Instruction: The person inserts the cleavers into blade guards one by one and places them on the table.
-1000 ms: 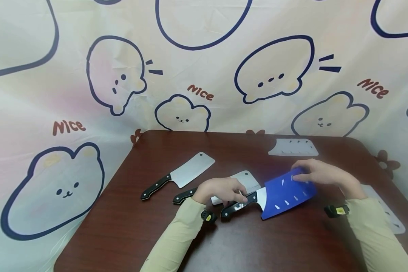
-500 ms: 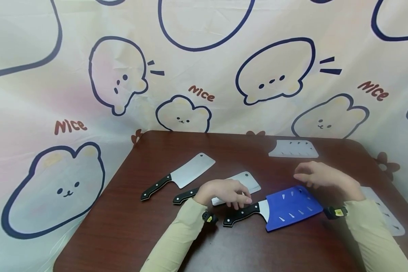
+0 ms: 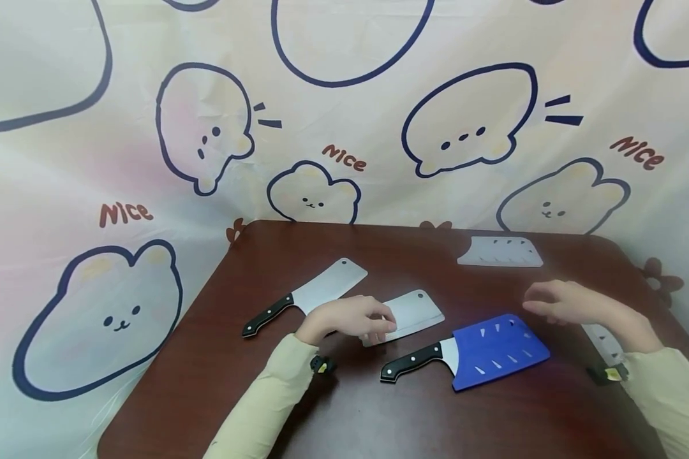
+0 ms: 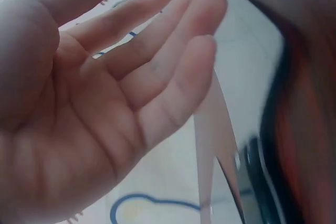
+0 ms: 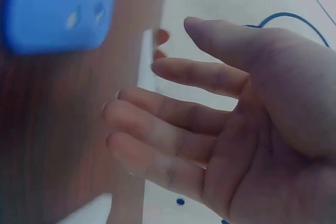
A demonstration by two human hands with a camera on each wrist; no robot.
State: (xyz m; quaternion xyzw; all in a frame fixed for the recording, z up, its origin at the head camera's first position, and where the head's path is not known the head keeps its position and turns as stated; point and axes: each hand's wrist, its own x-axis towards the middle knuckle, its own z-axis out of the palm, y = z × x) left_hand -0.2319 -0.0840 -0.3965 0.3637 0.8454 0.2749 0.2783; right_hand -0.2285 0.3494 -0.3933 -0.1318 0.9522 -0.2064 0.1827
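In the head view my left hand (image 3: 353,317) hovers over the middle cleaver (image 3: 410,311), covering its handle. The left wrist view shows that hand's fingers (image 4: 178,85) relaxed, with nothing in the palm. My right hand (image 3: 563,302) is in the air at the right, beyond the sheathed cleaver; its fingers (image 5: 152,124) are loosely bent and hold nothing. The sheathed cleaver (image 3: 411,362) lies in front, black handle pointing left, its blade inside a blue guard (image 3: 501,350). Another bare cleaver (image 3: 328,285) lies at the left, parallel to the middle one.
A white blade guard (image 3: 499,252) lies near the back edge of the dark brown table (image 3: 413,421). A second white guard (image 3: 604,344) at the right is partly hidden by the right forearm. A cloth (image 3: 344,115) with cartoon drawings hangs behind the table.
Both hands have let go of the sheathed cleaver, which now lies flat, slightly nearer the front. The left hand has moved left over the middle cleaver; the right hand has moved right.
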